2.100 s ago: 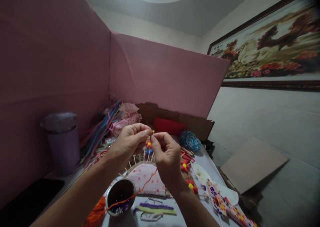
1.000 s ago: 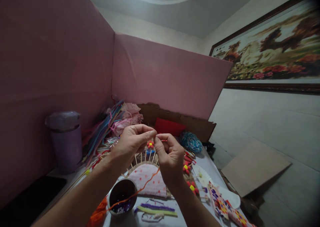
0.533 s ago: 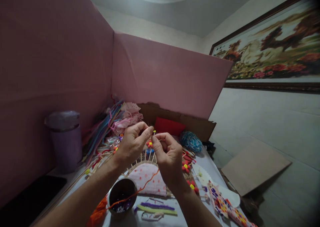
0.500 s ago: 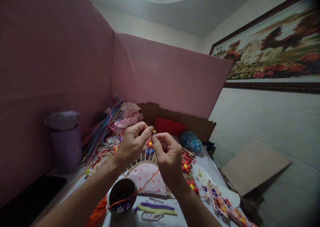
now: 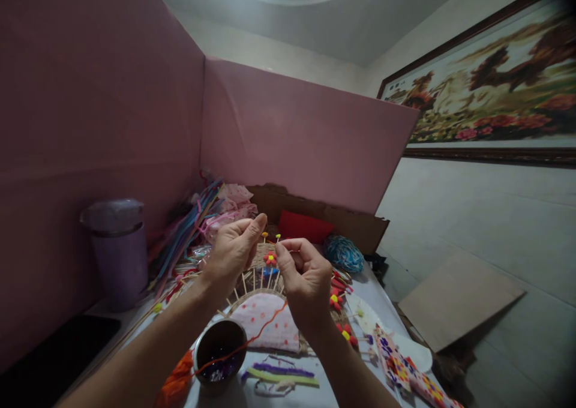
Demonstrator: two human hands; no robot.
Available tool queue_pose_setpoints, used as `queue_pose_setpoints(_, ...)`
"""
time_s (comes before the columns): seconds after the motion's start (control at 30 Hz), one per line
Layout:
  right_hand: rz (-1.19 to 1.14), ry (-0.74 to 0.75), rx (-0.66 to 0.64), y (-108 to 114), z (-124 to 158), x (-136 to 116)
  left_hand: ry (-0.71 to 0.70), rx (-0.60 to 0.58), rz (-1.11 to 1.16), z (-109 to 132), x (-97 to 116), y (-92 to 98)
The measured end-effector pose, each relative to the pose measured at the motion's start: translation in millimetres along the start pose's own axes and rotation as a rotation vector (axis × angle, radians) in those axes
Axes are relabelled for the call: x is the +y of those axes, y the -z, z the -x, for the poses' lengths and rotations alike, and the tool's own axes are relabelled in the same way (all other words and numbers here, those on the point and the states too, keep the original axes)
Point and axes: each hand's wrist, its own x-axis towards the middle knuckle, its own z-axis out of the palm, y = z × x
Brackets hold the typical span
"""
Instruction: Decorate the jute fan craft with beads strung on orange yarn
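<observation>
My left hand (image 5: 231, 249) is raised above the craft piece, thumb and forefinger pinched together; whatever lies between them is too small or hidden to make out. My right hand (image 5: 306, 276) is closed a short way to its right, fingers curled and thumb pressed in. An orange yarn strand (image 5: 265, 329) runs up from a dark metal cup (image 5: 198, 360) to my right hand. Below both hands lies a semicircular piece with thin sticks and a pink dotted fabric panel (image 5: 265, 321). A red clay-like flower (image 5: 270, 258) and a small yellow tip (image 5: 278, 236) show between the hands.
Orange yarn (image 5: 177, 381) lies beside the cup. Purple and green strips (image 5: 283, 377) lie in front. A purple tumbler (image 5: 119, 264) stands left, with pipe cleaners (image 5: 191, 231) behind. Blue yarn (image 5: 344, 254) and red sheet (image 5: 303, 227) sit at the back, near pink panels (image 5: 297, 138).
My left hand has moved slightly left and up, away from my right hand, widening the gap and uncovering a small orange tip. My right hand has barely moved.
</observation>
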Motion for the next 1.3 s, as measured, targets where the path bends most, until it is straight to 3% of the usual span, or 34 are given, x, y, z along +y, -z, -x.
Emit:
queue_pose_setpoints(0.33,-0.008,0.012,0.070,0.6,-3.1,1.3,0.100,-0.003,0.016,0.1,0.2,0.3)
queue_pose_setpoints(0.6,0.022,0.035,0.053,0.4,-2.4,0.3,-0.131,-0.163,-0.314,1.8,-2.8,0.4)
queue_pose_setpoints(0.93,0.026,0.052,-0.014,-0.8,0.4,4.4,-0.138,-0.067,-0.245,0.9,-5.8,-1.8)
queue_pose_setpoints(1.3,0.026,0.012,0.017,1.3,-3.3,4.3,-0.192,-0.174,-0.360,-0.7,-9.8,1.1)
